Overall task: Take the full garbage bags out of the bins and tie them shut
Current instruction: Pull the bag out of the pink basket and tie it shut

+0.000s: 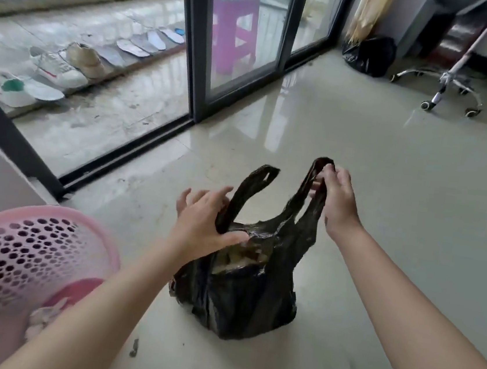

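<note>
A full black garbage bag (238, 299) stands on the glossy floor in front of me, its mouth partly open and both handle loops raised. My right hand (336, 199) pinches the top of the right handle loop and holds it up. My left hand (201, 222) has its thumb hooked on the base of the left handle loop, with the other fingers spread apart. A pink perforated bin (13, 273) sits at the lower left, out of the bag, with a little pale litter at its bottom.
A second black bag (369, 54) rests by the far wall near a curtain. A chrome office chair base (447, 86) stands at the right. Sliding glass doors (245, 48) run along the left, with shoes (58, 67), insoles and a purple stool (234, 28) on the balcony.
</note>
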Motion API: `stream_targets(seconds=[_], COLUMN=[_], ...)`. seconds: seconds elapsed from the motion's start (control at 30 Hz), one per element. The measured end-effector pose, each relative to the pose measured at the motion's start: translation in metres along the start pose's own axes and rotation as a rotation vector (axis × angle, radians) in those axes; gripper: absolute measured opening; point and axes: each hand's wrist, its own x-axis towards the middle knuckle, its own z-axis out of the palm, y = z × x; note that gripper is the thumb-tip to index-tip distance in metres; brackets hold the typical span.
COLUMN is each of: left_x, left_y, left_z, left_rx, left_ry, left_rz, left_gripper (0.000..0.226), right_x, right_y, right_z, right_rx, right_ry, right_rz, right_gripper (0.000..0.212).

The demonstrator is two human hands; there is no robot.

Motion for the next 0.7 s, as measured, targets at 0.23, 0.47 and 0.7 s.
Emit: stream_targets(seconds=[0.23, 0.47, 0.7], left_x=[0.016, 0.014, 0.003], left_y=[-0.021, -0.022, -0.017], left_z=[0.028, 0.039, 0.052], left_rx=[-0.570, -0.621, -0.832], left_ry=[0.108, 0.126, 0.264], left_rz=[-0.472, -0.640, -0.548], left_gripper=[0.110, 0.013, 0.017], right_x=[0.010, -0.008, -0.019], right_y=[0.045, 0.052, 0.077], right_z=[-0.048, -0.040, -0.009], right_rx=[0.187, -0.495, -0.313], right_ry=[-0.558, -1.100, -0.752], right_rz=[0.250, 0.210, 0.096], right_gripper=[0.136, 0.120, 0.092])
